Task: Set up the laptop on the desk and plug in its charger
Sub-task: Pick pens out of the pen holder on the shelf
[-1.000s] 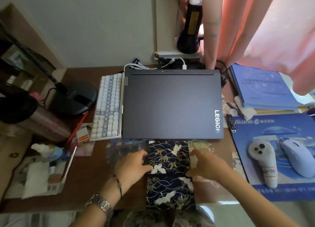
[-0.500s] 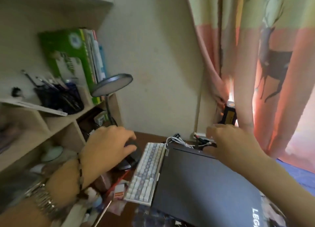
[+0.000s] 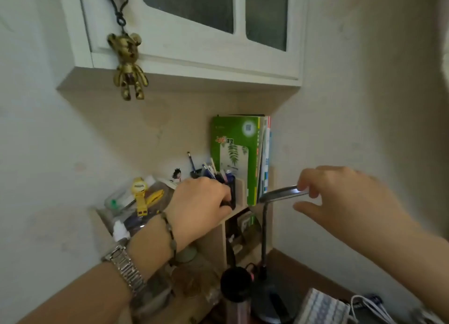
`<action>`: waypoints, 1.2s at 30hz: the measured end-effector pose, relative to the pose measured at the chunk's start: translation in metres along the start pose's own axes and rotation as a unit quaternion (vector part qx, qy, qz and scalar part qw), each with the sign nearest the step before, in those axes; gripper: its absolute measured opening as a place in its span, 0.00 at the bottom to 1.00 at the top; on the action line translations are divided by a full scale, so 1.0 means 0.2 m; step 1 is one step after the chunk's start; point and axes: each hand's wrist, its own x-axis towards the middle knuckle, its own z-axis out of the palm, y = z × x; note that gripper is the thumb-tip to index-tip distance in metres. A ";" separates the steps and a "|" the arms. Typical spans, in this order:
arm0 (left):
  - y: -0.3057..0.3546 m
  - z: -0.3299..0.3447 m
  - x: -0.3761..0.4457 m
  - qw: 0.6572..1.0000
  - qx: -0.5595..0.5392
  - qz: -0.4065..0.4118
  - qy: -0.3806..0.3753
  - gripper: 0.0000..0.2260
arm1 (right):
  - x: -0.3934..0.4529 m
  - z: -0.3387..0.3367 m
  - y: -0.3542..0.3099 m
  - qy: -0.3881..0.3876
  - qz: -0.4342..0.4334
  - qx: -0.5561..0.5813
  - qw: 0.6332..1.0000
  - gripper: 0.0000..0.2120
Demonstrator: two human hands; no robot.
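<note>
The laptop and its charger are out of view; the camera points up at the shelf corner left of the desk. My left hand (image 3: 201, 207), with a watch and a bead bracelet on its wrist, is curled around a dark pen holder (image 3: 232, 185) on the shelf. My right hand (image 3: 345, 202) reaches to the desk lamp's head (image 3: 279, 193). Its fingertips rest on the rim's right end while the thumb hangs apart below. White cables (image 3: 364, 306) lie at the bottom right beside the keyboard (image 3: 320, 309).
Green books (image 3: 235, 153) stand behind the pen holder. A yellow toy watch (image 3: 139, 192) and clutter fill the shelf's left part. A gold bear keychain (image 3: 127, 66) hangs from the white wall cabinet (image 3: 194, 63). A black-capped bottle (image 3: 235, 284) stands beside the lamp base (image 3: 269, 299).
The view swung up and left from the closed laptop to the shelf. My left hand went from the desk to the pen holder, my right from the laptop's back edge to the lamp head.
</note>
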 end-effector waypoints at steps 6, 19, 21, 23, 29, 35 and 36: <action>-0.27 0.16 0.10 0.999 -0.018 -0.045 -0.014 0.11 | 0.37 0.24 -0.23 -0.016 -0.012 0.100 0.995 0.09; -0.51 0.51 0.38 0.990 -0.114 -0.083 -0.020 0.14 | 0.91 0.91 -0.40 0.014 0.139 0.267 0.953 0.15; -0.53 0.53 0.40 0.989 -0.120 -0.091 0.001 0.14 | 0.94 0.97 -0.40 0.018 0.143 0.278 0.950 0.15; -0.54 0.53 0.42 0.987 -0.129 -0.095 0.020 0.13 | 0.97 1.02 -0.40 0.030 0.148 0.286 0.946 0.14; -0.56 0.57 0.45 0.984 -0.143 -0.096 0.036 0.12 | 1.01 1.09 -0.39 0.065 0.154 0.291 0.942 0.07; -0.58 0.59 0.48 0.980 -0.145 -0.110 0.078 0.11 | 1.03 1.11 -0.39 0.072 0.150 0.289 0.943 0.05; -0.58 0.59 0.48 0.979 -0.138 -0.112 0.098 0.10 | 1.03 1.10 -0.39 0.073 0.146 0.289 0.943 0.05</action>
